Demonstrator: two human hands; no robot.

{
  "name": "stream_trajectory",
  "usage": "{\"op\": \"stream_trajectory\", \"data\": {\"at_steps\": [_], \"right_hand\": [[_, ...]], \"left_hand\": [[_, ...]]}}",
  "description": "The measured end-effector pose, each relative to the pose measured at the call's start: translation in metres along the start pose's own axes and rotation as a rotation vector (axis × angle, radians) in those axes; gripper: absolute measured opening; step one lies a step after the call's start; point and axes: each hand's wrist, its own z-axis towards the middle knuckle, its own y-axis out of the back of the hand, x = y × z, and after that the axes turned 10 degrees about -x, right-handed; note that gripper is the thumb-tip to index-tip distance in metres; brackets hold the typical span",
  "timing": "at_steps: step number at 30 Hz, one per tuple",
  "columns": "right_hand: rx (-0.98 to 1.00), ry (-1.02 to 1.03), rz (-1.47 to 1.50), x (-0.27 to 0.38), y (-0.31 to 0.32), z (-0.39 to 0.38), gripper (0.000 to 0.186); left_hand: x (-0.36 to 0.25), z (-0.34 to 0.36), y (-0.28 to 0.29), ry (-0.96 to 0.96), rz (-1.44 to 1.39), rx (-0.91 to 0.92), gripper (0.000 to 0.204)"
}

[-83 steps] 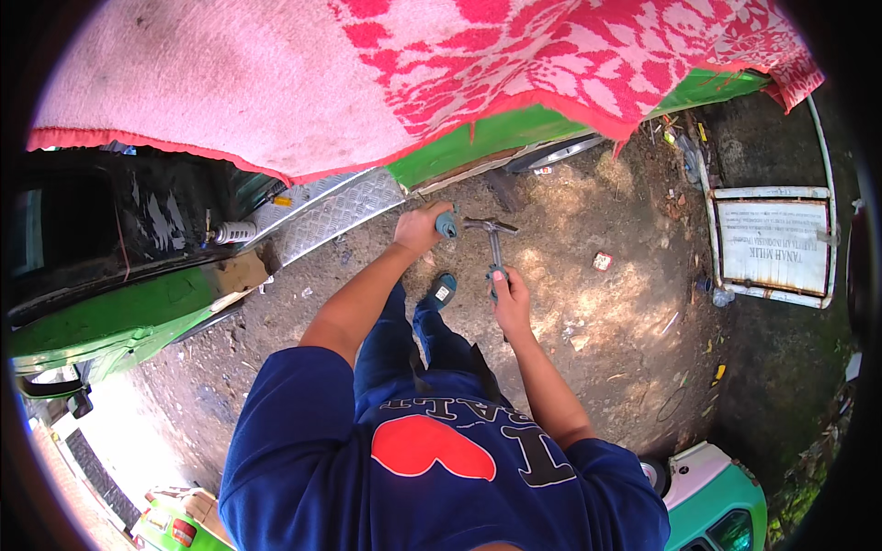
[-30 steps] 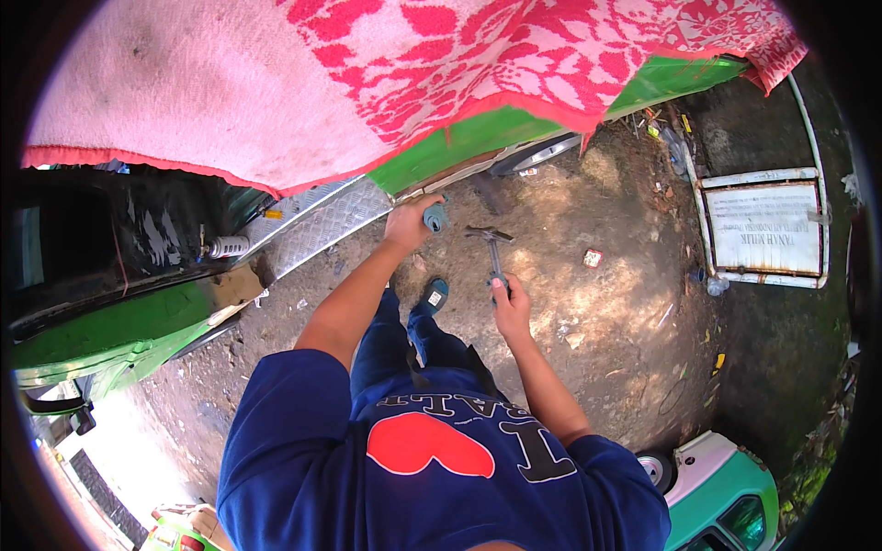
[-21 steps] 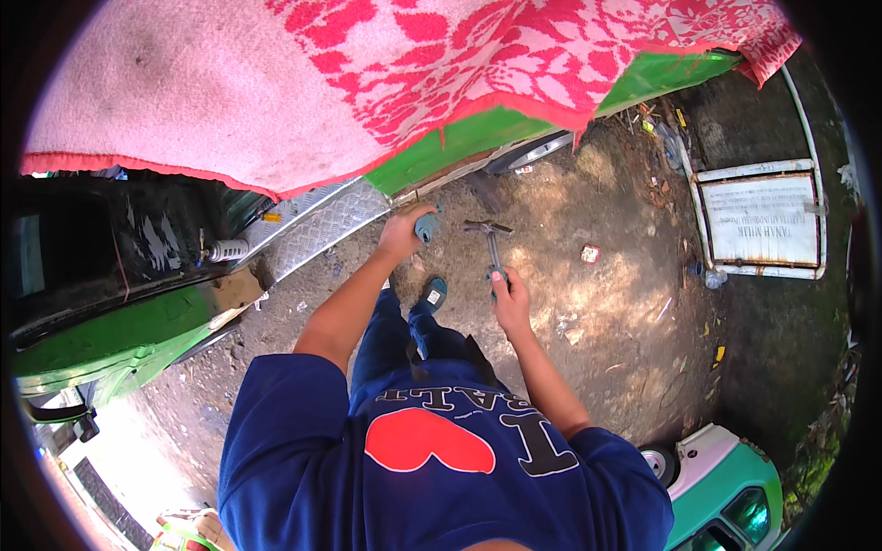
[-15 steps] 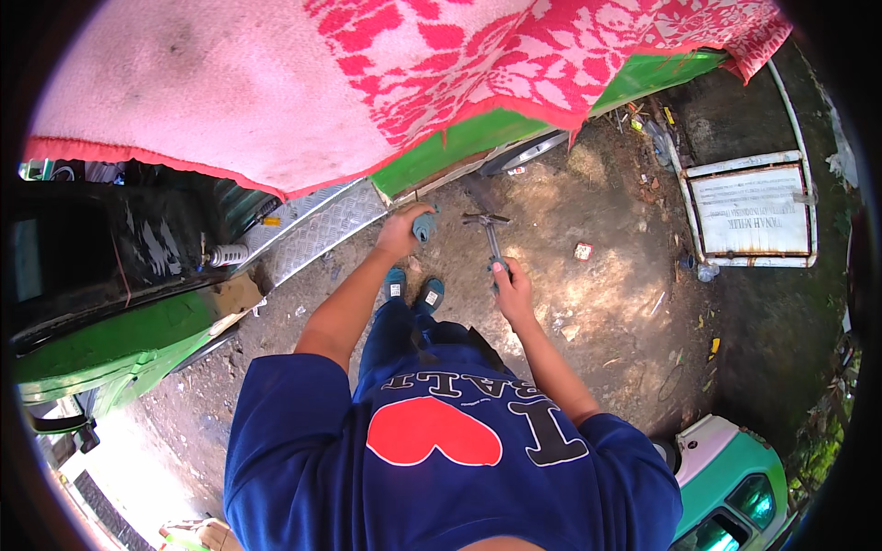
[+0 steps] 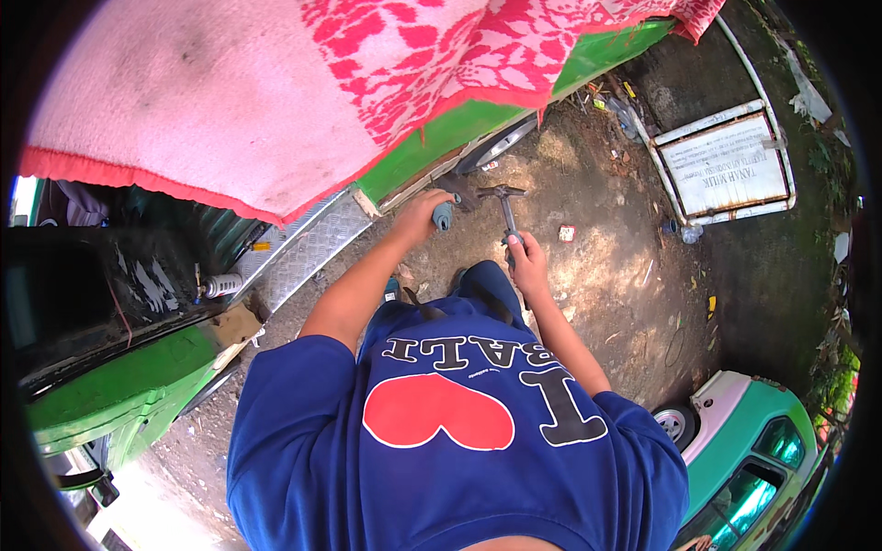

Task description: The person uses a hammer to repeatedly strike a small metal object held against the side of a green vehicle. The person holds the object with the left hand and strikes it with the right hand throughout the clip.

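My right hand (image 5: 527, 266) is wrapped round the grip of a hammer (image 5: 508, 213). Its dark metal head points away from me, over the bare ground. Closed on a small grey-blue piece (image 5: 443, 217) is my left hand (image 5: 421, 216); the piece sticks out beneath the fingers, and its kind I cannot make out. Both forearms reach forward at about the same height, with the two held things apart. Beyond my left hand is a green vehicle panel (image 5: 441, 138), partly hidden under a pink and red patterned towel (image 5: 211, 101). A wheel (image 5: 501, 145) shows beneath the panel.
At left, a green vehicle part (image 5: 119, 376) carries a spray can (image 5: 220, 286) beside a metal tread plate (image 5: 312, 241). A framed white sign (image 5: 726, 165) lies at far right. A green and white car (image 5: 749, 441) stands behind right. Litter dots the dirt ground.
My body has stepped and turned a little, so the sign and panel shift leftward in view. Both hands moved slightly to the right, each keeping its hold; one foot is now mostly hidden.
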Motion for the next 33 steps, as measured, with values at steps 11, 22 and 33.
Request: {"op": "stream_trajectory", "data": {"at_steps": [11, 22, 33], "right_hand": [[0.092, 0.056, -0.164, -0.004, 0.079, 0.103, 0.031], [0.418, 0.193, -0.198, 0.008, 0.110, 0.188, 0.028], [0.387, -0.038, -0.111, 0.002, 0.105, 0.174, 0.025]], "left_hand": [[0.008, 0.053, -0.083, 0.149, 0.194, 0.044, 0.049], [-0.023, 0.087, -0.116, 0.433, 0.386, -0.029, 0.047], [-0.022, 0.096, -0.111, 0.470, 0.360, 0.020, 0.045]]}}
